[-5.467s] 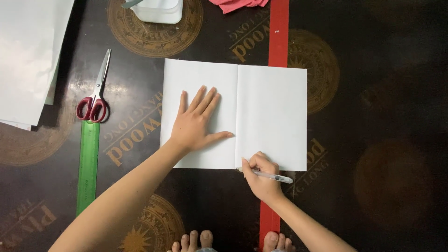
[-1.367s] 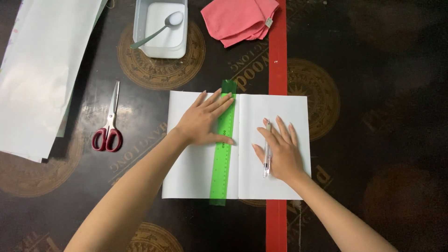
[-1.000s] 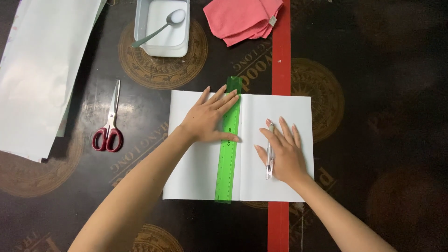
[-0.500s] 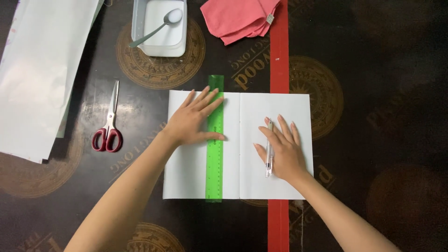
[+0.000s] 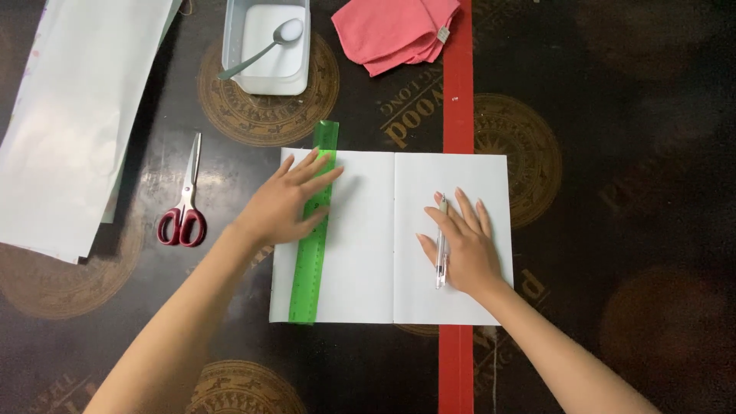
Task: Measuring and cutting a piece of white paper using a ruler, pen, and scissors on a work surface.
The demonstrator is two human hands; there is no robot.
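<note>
An open white notebook (image 5: 360, 253) lies flat on the dark table. A green ruler (image 5: 310, 268) lies lengthwise on its left page, near the left edge, its top end sticking past the book. My left hand (image 5: 287, 203) presses flat on the ruler's upper part with fingers spread. On the right page my right hand (image 5: 460, 245) rests palm down, a clear pen (image 5: 441, 249) tucked between its fingers.
Red-handled scissors (image 5: 182, 207) lie left of the notebook. Large white sheets (image 5: 73, 123) cover the far left. A white tub (image 5: 295, 77) holding a spoon (image 5: 261, 50) stands at the top, a folded pink cloth (image 5: 395, 31) beside it. A red strip (image 5: 458, 100) runs down the table.
My left hand has slid the green ruler leftward from the notebook's centre fold to the left page's outer edge. My right hand and pen have stayed in place.
</note>
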